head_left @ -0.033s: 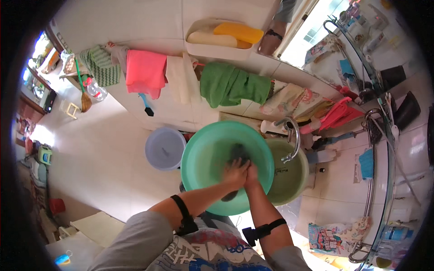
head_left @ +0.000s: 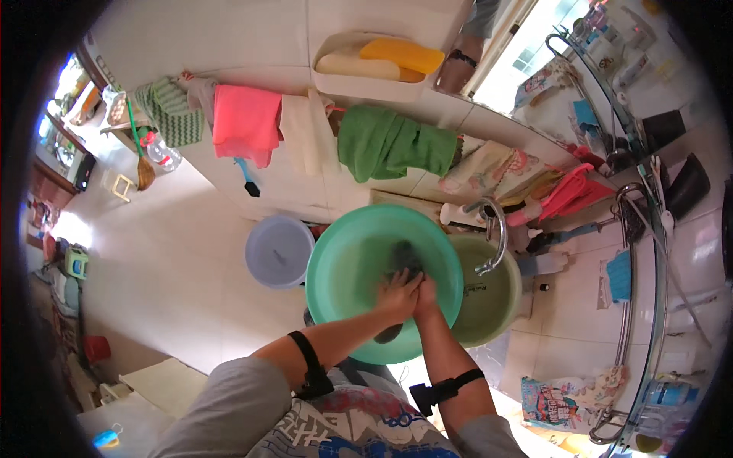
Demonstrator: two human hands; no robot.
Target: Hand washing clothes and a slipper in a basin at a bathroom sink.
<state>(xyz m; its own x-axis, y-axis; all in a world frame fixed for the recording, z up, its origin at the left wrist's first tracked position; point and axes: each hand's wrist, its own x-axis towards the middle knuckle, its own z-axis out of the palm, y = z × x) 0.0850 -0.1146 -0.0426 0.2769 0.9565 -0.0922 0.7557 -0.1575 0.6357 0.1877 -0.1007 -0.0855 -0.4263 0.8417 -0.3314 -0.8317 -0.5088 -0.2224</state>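
Observation:
A wide green basin [head_left: 333, 267] with cloudy water stands in front of me. In it lies a long dark grey item [head_left: 405, 256], partly under the water, its kind too blurred to make out. My left hand [head_left: 398, 295] is over the item's middle, fingers bent down round it. Pressed close beside it, my right hand [head_left: 426, 293] grips the item's right side, its fingers mostly hidden. The item's near end pokes out below my left wrist.
A pale purple bucket [head_left: 279, 233] stands left of the basin. On the right, an olive basin [head_left: 500, 305] sits partly beneath it, under a chrome faucet [head_left: 500, 237]. Towels, including a green towel [head_left: 389, 145] and a pink towel [head_left: 246, 122], hang on the far wall.

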